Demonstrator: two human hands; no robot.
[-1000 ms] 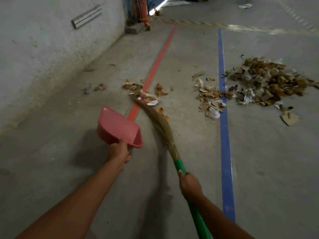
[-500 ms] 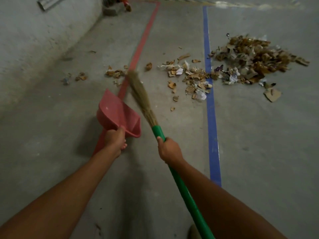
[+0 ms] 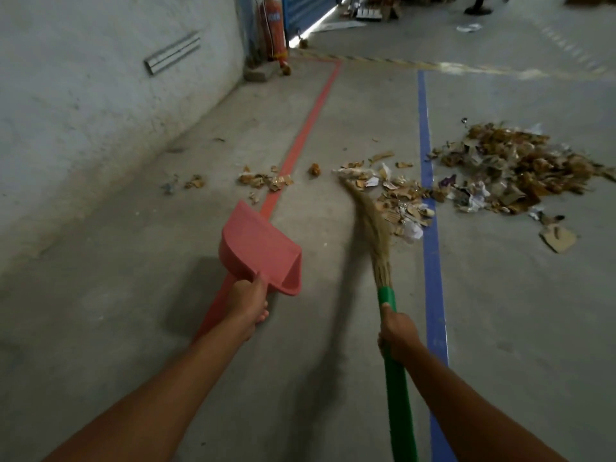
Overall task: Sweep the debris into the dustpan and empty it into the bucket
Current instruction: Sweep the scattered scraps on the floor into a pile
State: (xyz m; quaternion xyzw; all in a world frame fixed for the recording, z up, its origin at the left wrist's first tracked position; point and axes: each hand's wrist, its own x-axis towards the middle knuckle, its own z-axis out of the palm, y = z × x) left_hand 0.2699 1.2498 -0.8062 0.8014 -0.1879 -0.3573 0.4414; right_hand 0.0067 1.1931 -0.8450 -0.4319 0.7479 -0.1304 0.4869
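My left hand (image 3: pixel 249 300) grips the handle of a red dustpan (image 3: pixel 258 248), held above the concrete floor over the red line. My right hand (image 3: pixel 398 335) grips the green handle of a straw broom (image 3: pixel 373 225). The bristle tip lies against the left edge of a patch of cardboard and paper scraps (image 3: pixel 396 198). A bigger heap of brown debris (image 3: pixel 520 165) lies right of the blue line. Smaller bits (image 3: pixel 266 180) sit on and left of the red line. No bucket is in view.
A rough wall (image 3: pixel 100 95) runs along the left. A red floor line (image 3: pixel 303 138) and a blue floor line (image 3: pixel 430 228) run away from me. A red extinguisher (image 3: pixel 273 28) stands at the far wall corner. A loose cardboard piece (image 3: pixel 558 238) lies at the right.
The broom has swung right, from the scraps on the red line to the patch by the blue line. The view has tilted up. The dustpan stays in my left hand.
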